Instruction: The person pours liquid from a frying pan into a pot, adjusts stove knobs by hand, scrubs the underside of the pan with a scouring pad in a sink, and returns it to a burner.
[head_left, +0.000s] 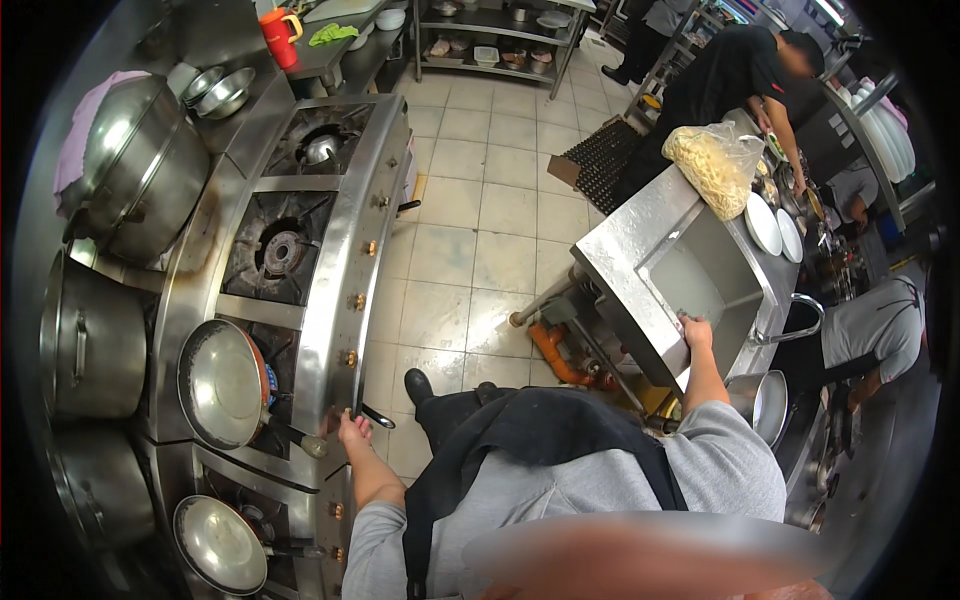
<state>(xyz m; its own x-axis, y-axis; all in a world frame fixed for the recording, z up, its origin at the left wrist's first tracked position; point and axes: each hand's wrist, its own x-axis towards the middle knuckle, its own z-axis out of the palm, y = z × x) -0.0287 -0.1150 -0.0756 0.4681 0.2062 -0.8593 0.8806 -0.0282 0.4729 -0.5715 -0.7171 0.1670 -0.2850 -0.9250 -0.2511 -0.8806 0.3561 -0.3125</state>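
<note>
My left hand point(355, 430) is at the front of the steel stove point(335, 260), in line with its row of knobs. Its fingers are closed, and what they pinch is hidden. A black handle point(378, 417) sticks out beside it. Just left, a frying pan point(222, 385) sits on a burner with a blue flame point(271, 382) at its edge; its handle points toward my left hand. Another frying pan point(220, 543) rests on the nearer burner. On the right, my right hand point(693, 328) lies at the edge of the steel sink point(625, 235), fingers a little apart, holding nothing I can see.
Large steel pots point(98, 335) line the stove's left side. A bag of pale yellow food point(712, 165) and white plates point(763, 225) stand beyond the sink. A co-worker point(720, 85) leans over the far-right counter; another person point(870, 330) is at right. Orange pipe point(555, 355) runs beneath the sink.
</note>
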